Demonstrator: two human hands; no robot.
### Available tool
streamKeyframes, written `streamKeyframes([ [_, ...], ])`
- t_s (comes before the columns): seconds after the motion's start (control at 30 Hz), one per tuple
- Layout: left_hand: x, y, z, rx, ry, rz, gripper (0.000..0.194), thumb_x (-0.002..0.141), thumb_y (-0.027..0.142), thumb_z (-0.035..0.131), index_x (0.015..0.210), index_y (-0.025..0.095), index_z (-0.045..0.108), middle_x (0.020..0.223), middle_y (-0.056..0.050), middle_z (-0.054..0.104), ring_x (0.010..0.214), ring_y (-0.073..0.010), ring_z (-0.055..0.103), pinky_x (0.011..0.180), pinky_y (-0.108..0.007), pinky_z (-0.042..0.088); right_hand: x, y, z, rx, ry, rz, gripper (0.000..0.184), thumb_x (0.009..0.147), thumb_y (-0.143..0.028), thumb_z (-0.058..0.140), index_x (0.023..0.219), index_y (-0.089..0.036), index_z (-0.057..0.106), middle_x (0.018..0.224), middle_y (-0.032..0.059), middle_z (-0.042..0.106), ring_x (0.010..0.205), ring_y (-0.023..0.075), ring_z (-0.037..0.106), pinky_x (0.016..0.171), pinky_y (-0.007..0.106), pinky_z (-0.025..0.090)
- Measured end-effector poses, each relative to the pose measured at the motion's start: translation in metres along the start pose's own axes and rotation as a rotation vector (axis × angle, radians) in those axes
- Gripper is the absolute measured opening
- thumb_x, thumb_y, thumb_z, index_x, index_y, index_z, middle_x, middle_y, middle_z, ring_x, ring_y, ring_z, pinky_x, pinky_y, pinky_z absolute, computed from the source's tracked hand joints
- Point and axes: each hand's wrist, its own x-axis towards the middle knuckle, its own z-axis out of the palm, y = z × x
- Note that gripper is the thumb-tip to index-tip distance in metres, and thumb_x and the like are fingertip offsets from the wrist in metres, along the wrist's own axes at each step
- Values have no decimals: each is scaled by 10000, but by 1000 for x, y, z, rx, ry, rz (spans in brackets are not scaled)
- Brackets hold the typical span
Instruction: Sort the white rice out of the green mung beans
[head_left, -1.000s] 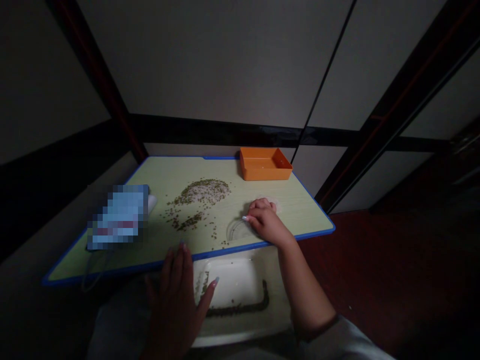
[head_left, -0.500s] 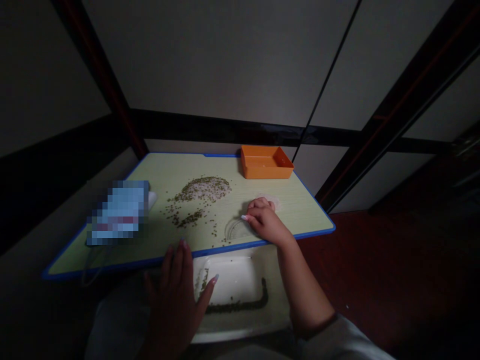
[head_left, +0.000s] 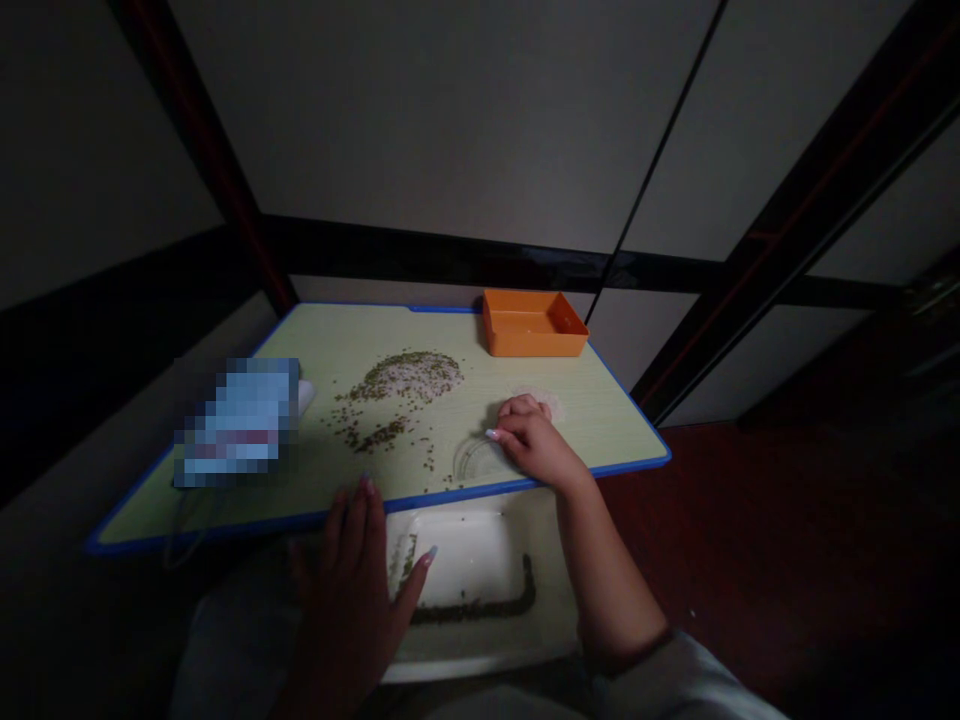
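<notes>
At counter near edge: left hand spread, bracing; right hand curled beside clear dish, grip unclear.

Left hand low and open, fingers spread; right hand curled, forearm angled forward.

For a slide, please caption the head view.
Right hand rests by a clear dish on a blue-edged board, near scattered mung beans; left hand at its edge.
</notes>
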Motion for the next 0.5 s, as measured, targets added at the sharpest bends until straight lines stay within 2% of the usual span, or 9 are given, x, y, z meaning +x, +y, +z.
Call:
streamKeyframes([
  [0.5, 1, 0, 0, 6, 4, -6, 760, 879, 470, 313, 1497, 126, 34, 1564, -170, 278, 1467, -312, 175, 1143, -648, 128, -1, 0, -1, 5, -3, -11, 200, 902, -245, 593, 724, -166, 634, 900, 34, 591, 963, 191, 466, 888, 372, 282],
])
